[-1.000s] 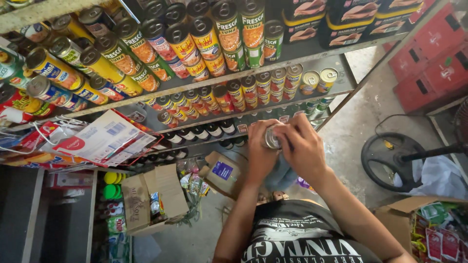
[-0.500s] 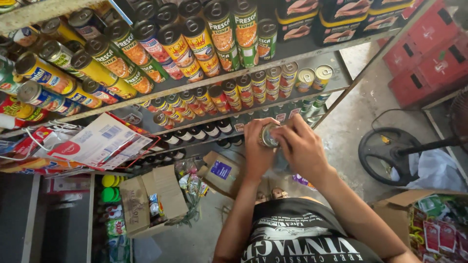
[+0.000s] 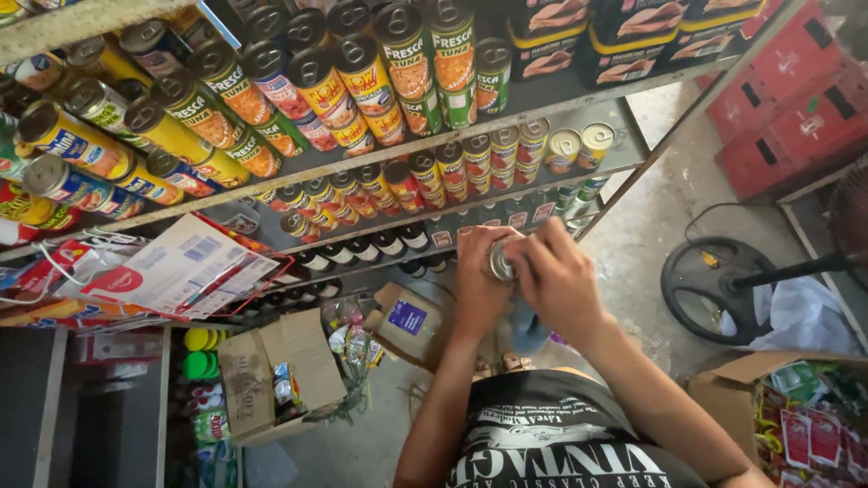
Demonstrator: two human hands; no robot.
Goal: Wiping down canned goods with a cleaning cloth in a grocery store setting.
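Left hand (image 3: 476, 287) and right hand (image 3: 559, 282) pressed together around a small silver-topped can (image 3: 499, 260), fingers wrapped on it. Can held just in front of lower shelf (image 3: 434, 248), below rows of cans (image 3: 452, 167)

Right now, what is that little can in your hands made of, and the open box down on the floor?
The can, held between the left hand and right hand, looks like metal: its round end is silvery and shines. The open box looks like plain brown cardboard: dull, with bent flaps and soft creases. Its inside layers can't be seen.
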